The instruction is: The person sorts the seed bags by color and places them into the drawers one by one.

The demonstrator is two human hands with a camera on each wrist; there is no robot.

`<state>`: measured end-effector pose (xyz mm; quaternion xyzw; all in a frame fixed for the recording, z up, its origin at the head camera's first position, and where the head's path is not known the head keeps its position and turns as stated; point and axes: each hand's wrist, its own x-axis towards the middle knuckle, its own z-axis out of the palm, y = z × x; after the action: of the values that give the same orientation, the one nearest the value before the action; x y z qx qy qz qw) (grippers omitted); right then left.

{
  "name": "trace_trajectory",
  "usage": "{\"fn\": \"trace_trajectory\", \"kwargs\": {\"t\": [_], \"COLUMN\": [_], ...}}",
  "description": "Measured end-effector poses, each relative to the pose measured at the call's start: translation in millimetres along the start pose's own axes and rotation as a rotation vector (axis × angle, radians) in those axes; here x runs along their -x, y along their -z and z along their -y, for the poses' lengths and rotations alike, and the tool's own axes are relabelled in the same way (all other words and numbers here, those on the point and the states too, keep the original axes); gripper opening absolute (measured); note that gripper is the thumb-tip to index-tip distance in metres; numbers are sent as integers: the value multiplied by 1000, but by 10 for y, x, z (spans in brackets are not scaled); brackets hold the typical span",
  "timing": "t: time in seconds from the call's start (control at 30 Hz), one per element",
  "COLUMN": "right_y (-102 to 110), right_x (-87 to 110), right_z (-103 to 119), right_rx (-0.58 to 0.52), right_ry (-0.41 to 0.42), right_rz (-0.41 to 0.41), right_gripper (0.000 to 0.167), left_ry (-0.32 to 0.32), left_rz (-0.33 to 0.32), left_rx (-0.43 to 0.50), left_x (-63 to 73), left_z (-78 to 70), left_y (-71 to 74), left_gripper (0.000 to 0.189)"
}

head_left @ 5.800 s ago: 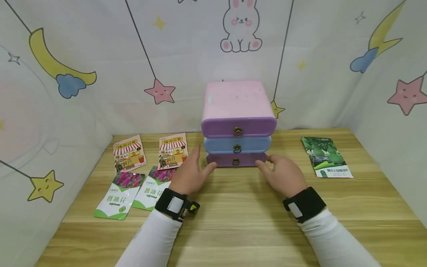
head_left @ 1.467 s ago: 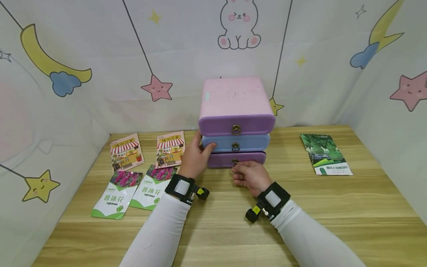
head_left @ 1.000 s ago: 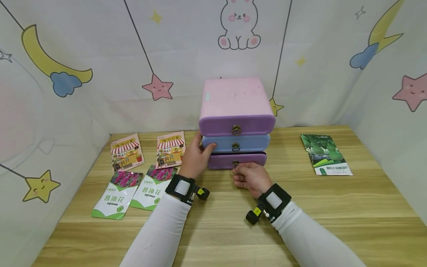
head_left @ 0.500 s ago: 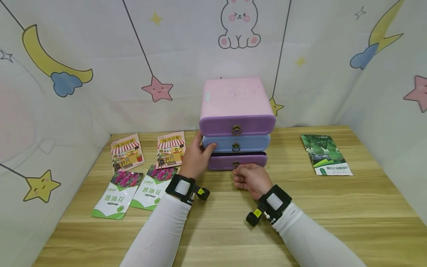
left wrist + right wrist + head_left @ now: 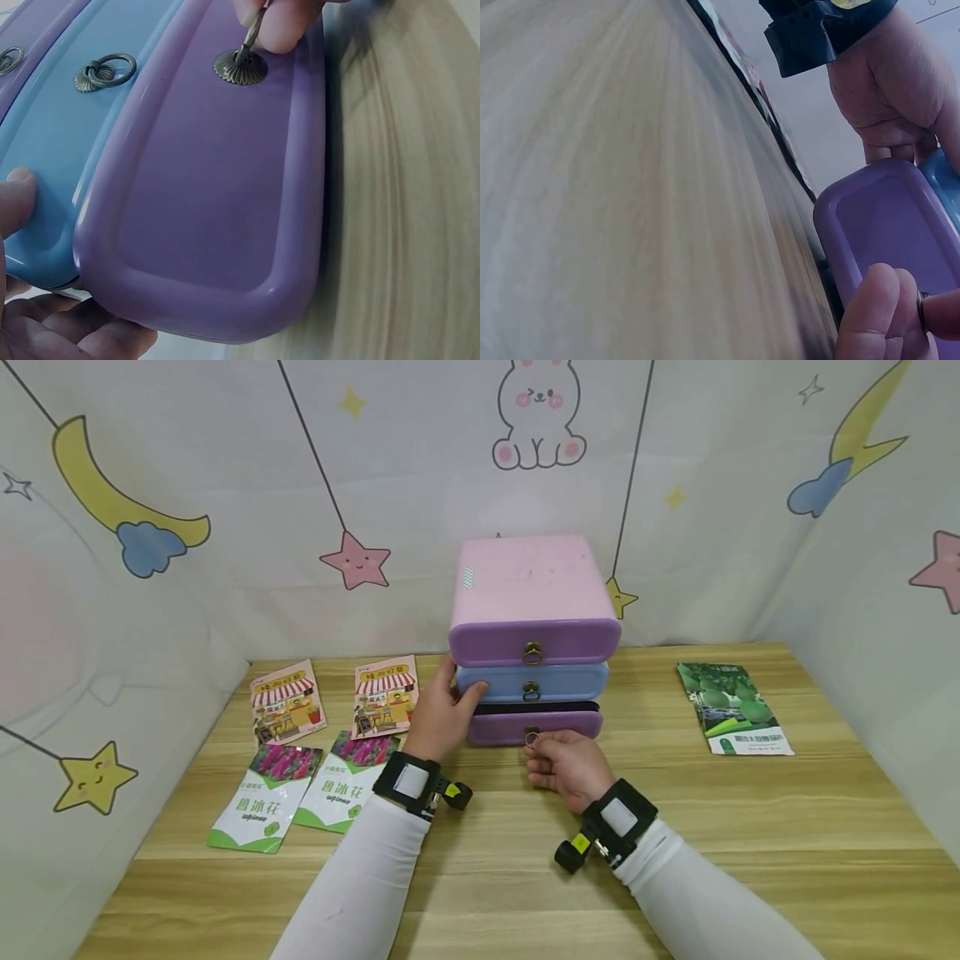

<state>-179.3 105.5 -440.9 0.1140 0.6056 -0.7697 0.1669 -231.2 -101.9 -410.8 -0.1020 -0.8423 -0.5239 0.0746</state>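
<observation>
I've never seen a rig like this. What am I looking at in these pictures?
There is no machine: a person works bare-handed. The wide picture comes from a camera on the head; the two tilted close-ups come from one on each wrist. On the wooden table stands a three-drawer unit. The left hand grips its side, thumb on the front of the blue drawer. The right hand pinches the ring pull of the bottom purple drawer, which is slightly open. To the left lie two pink packets and two white-and-green packets; to the right, a green packet, perhaps a small stack.
</observation>
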Motion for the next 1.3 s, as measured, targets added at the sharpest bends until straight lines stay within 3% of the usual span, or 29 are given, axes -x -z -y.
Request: {"fn": "trace_trajectory", "kwargs": {"t": [1.3], "right_y": [-27], "right_x": [166], "right_z": [-84], "right_rx": [-5], "right_ry": [2], "right_rz": [1], "right_gripper": [12], "left_ry": [9], "left_rz": [-9], "left_rx": [-26], "left_x": [10], "left_z": [-45], "left_y": [11], "left_gripper": [69]}}
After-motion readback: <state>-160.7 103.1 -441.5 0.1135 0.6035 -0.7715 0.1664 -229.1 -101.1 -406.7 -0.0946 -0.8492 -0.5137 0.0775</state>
